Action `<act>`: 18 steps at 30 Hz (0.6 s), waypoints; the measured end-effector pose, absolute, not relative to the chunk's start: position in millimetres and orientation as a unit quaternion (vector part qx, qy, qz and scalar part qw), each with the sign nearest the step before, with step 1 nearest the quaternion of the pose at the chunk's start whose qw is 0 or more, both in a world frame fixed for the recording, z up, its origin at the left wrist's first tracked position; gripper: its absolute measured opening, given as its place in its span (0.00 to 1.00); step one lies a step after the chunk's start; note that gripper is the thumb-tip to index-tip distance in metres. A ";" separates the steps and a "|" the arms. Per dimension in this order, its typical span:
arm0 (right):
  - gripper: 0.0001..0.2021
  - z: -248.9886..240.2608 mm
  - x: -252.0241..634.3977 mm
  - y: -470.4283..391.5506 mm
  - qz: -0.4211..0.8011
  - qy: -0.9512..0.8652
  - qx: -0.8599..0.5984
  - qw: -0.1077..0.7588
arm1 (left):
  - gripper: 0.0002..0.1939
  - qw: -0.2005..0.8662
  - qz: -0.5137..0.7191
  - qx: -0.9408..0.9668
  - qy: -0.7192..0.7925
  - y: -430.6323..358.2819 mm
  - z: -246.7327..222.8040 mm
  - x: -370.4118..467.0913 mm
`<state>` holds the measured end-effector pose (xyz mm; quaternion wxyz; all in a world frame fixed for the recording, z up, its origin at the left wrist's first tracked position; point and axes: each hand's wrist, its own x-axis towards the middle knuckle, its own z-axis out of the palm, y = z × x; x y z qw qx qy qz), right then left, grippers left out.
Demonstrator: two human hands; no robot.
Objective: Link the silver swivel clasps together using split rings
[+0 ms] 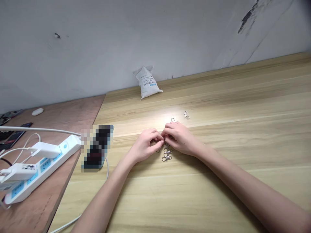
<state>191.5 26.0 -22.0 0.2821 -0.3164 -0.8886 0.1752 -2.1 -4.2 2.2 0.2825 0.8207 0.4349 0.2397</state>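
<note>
My left hand [145, 145] and my right hand [181, 139] meet over the wooden table, thumbs and fingertips pinched together. A small silver lobster clasp [164, 139] shows partly between the fingertips, mostly hidden by them. Just below lie several more silver lobster clasps [167, 157] in a short cluster, partly under my right hand. Beyond the right knuckles another metal piece [173, 119] peeks out. Farther back and to the right, a separate lobster clasp [186, 115] rests on the table.
A white plastic packet [147, 83] leans by the wall [97, 42]. To the left are a phone-like blurred device [98, 147] with a cable and a white power strip [46, 166] with chargers. A white oval case [37, 112] lies on the reddish table [60, 111].
</note>
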 end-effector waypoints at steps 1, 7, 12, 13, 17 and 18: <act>0.07 -22.1 191.5 26.0 0.176 -0.889 -0.317 0.281 | 0.05 0.281 0.240 0.821 0.435 -4.1 2.2 -2.1; 0.06 -23.2 191.3 26.5 0.174 -0.889 -0.319 0.278 | 0.05 0.281 0.237 0.823 0.434 -3.6 1.2 -2.7; 0.07 -23.6 190.8 26.2 0.174 -0.889 -0.317 0.280 | 0.05 0.284 0.238 0.822 0.433 -3.5 0.4 -2.9; 0.07 -23.7 190.8 26.1 0.174 -0.889 -0.317 0.281 | 0.05 0.284 0.238 0.822 0.433 -3.5 0.4 -2.8; 0.07 -23.8 190.8 26.0 0.174 -0.889 -0.316 0.280 | 0.05 0.284 0.238 0.821 0.434 -3.5 0.6 -2.7; 0.07 -23.7 190.8 26.0 0.174 -0.890 -0.316 0.280 | 0.05 0.284 0.238 0.821 0.434 -3.5 0.7 -2.6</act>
